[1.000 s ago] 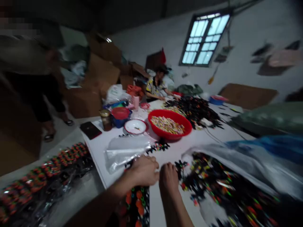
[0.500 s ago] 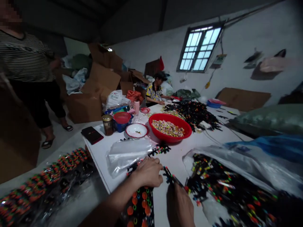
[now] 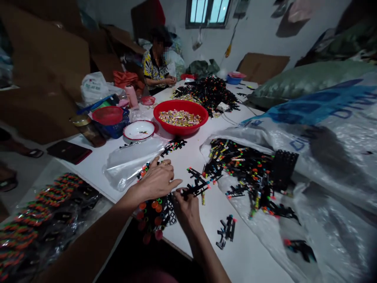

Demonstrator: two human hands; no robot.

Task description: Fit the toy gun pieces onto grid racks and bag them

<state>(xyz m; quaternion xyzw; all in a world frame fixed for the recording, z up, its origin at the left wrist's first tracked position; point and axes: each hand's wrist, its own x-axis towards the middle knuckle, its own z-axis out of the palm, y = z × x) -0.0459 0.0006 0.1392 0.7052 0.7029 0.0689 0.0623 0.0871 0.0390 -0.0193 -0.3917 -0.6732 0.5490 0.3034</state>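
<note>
My left hand lies palm down over the far end of a black perforated rack, its thumb stretched out to the right. Orange round pieces and small green rings stand in rows on the rack, which reaches the table's front edge. What lies beneath the left fingers is partly hidden. Just right of the rack, the fingers of my right hand are closed on a small black toy gun with coloured tips. Another toy gun lies on the white table to the right.
A plastic bag spills toy guns at right. Clear plastic sleeves, a white dish and a red basin of small pieces stand beyond my hands. Across the table sits a person near a black heap.
My view has tilted down and turned right. My left thumb has spread outward. My right hand has come closer to the rack, a toy gun in its fingers.
</note>
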